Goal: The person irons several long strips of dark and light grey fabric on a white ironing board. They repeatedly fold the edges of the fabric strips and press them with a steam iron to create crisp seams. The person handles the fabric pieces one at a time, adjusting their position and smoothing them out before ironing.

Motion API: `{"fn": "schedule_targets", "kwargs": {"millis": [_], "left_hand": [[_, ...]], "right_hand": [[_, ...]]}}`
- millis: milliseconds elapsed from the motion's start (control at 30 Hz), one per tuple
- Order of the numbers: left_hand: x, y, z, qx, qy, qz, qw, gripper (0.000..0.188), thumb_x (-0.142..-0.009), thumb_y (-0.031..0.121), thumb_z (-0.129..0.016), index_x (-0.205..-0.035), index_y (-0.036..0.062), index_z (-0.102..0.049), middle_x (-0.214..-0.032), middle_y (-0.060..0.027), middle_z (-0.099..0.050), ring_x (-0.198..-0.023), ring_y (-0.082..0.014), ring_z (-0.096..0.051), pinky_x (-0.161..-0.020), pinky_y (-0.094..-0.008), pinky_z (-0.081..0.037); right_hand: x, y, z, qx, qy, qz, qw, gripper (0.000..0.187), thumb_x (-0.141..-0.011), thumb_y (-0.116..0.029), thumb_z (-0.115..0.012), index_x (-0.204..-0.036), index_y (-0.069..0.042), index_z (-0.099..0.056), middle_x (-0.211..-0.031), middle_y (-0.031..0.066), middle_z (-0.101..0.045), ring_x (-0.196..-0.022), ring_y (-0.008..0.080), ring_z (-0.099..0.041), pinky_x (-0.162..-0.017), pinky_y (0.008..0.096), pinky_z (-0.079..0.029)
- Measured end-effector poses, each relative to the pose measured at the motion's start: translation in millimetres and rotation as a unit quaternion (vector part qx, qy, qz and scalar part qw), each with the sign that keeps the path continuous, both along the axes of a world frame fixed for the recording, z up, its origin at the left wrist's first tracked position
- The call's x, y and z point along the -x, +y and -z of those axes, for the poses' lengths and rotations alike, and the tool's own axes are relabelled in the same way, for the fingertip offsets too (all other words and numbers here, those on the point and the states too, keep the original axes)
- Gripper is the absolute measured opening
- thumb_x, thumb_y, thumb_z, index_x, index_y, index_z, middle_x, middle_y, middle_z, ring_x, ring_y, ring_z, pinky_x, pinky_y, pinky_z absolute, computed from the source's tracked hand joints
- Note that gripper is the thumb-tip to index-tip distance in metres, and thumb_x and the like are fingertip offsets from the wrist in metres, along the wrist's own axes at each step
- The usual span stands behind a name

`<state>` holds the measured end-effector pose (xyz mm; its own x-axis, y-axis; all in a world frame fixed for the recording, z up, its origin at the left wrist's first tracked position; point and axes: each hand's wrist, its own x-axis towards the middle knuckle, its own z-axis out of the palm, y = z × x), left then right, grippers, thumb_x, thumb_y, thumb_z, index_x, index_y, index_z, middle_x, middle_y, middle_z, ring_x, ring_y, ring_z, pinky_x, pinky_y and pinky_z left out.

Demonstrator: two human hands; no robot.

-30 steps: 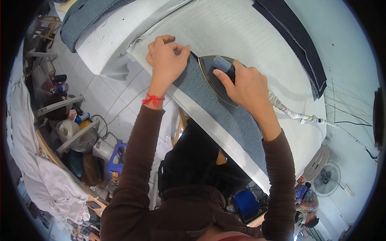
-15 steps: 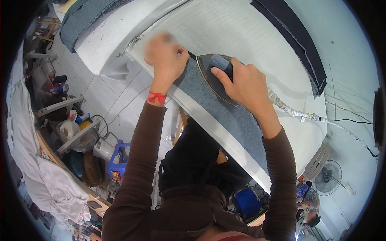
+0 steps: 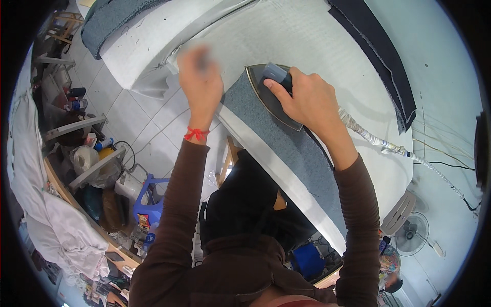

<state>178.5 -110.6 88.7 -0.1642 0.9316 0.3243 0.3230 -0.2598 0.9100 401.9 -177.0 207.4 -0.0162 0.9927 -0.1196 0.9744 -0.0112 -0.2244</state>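
Inside right grip (image 3: pixel 310 97), the iron (image 3: pixel 265 96)

My feed comes in bright and cool-toned, from a source I can't place. Soft shadow falls on the white counter (image 3: pixel 307 41) beside the right hand (image 3: pixel 313 100); lower centre is dim. Blur smears the left hand (image 3: pixel 202 77), upper left of centre. Fisheye edges bow into black corners.

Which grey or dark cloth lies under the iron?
The middle grey cloth, partly covered by the iron. The upper-left grey cloth and upper-right dark cloth lie apart.
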Motion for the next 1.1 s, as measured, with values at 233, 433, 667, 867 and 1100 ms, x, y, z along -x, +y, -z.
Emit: {"fn": "schedule_targets", "kwargs": {"millis": [233,433,667,867,1100], "left_hand": [[-6.0,-5.2,18.2,-0.058,-0.156,-0.076,0.983,0.037,-0.097,-0.010,-0.062,-0.134,-0.0032,-0.066,-0.130,-0.0155,-0.070,-0.118,-0.0244,-0.068,-0.105,-0.0385,-0.053],[-4.6,-9.4,14.0,-0.070,-0.091,-0.034,0.993,0.039,-0.096,-0.008,-0.062,-0.134,-0.0015,-0.067,-0.130,-0.0158,-0.071,-0.119,-0.0274,-0.067,-0.107,-0.0396,-0.052],[-4.5,-3.1,10.5,-0.074,0.101,0.011,0.992,0.030,-0.097,0.005,-0.071,-0.127,0.0045,-0.072,-0.133,-0.0140,-0.070,-0.126,-0.0359,-0.063,-0.111,-0.0479,-0.046],[-9.0,-1.6,10.3,-0.107,0.246,0.042,0.962,0.017,-0.096,0.016,-0.078,-0.111,0.0102,-0.077,-0.136,-0.0111,-0.067,-0.134,-0.0357,-0.055,-0.112,-0.0545,-0.039],[-18.2,3.5,16.1,-0.113,0.291,0.073,0.947,0.013,-0.097,0.021,-0.078,-0.102,0.0089,-0.079,-0.134,-0.0077,-0.069,-0.132,-0.0357,-0.057,-0.109,-0.0541,-0.042]], "right_hand": [[15.1,26.6,2.2,-0.012,0.016,-0.018,1.000,0.069,-0.105,-0.065,-0.071,-0.096,0.002,-0.080,-0.072,0.0218,-0.076,-0.067,0.0409,-0.079,-0.066,0.0460,-0.063],[1.2,2.3,5.4,0.015,0.033,0.025,0.999,0.063,-0.105,-0.064,-0.070,-0.096,-0.002,-0.084,-0.081,0.0212,-0.081,-0.078,0.0419,-0.082,-0.071,0.0495,-0.065],[7.9,15.3,-2.5,0.001,0.034,0.017,0.999,0.071,-0.105,-0.070,-0.067,-0.099,-0.001,-0.082,-0.083,0.0231,-0.079,-0.078,0.0430,-0.081,-0.073,0.0515,-0.065],[-94.5,-54.7,-1.2,0.005,0.001,0.141,0.990,0.075,-0.105,-0.074,-0.064,-0.102,-0.001,-0.082,-0.085,0.0229,-0.080,-0.082,0.0444,-0.081,-0.076,0.0534,-0.064],[-246.1,-106.6,13.9,-0.128,-0.055,0.280,0.950,0.069,-0.106,-0.066,-0.069,-0.125,-0.001,-0.077,-0.119,0.0251,-0.081,-0.112,0.0448,-0.079,-0.097,0.0540,-0.061]]}}
